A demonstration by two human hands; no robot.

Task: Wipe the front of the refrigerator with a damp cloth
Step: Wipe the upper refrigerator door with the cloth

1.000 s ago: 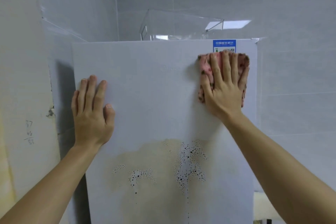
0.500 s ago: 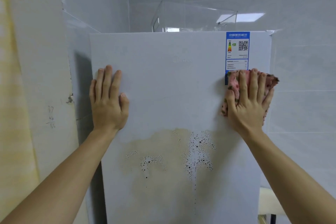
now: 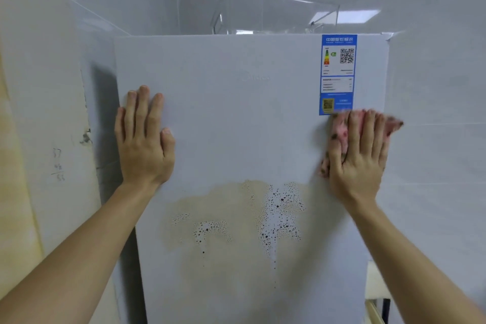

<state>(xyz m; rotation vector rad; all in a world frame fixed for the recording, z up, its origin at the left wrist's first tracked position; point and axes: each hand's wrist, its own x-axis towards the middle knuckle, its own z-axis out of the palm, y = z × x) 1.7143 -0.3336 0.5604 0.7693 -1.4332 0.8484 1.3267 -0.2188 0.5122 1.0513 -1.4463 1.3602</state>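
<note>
The white refrigerator front (image 3: 236, 118) fills the middle of the head view. A yellowish stain with dark specks (image 3: 244, 218) spreads across its lower middle. A blue energy label (image 3: 338, 73) is stuck at its top right. My right hand (image 3: 355, 155) presses a pink, dark-spotted cloth (image 3: 342, 131) flat against the door's right edge, just below the label; part of the cloth sticks out past the edge. My left hand (image 3: 144, 139) lies flat on the door's left side, fingers spread, holding nothing.
A clear plastic box (image 3: 276, 13) stands on top of the refrigerator. Grey tiled wall (image 3: 434, 113) lies behind and to the right. A pale wall with pencil marks (image 3: 39, 139) is close on the left. A pale piece of furniture (image 3: 376, 284) shows at lower right.
My right hand slid the cloth down from the top right corner, uncovering the blue label, and now rests just below it. My left hand stayed flat on the door.
</note>
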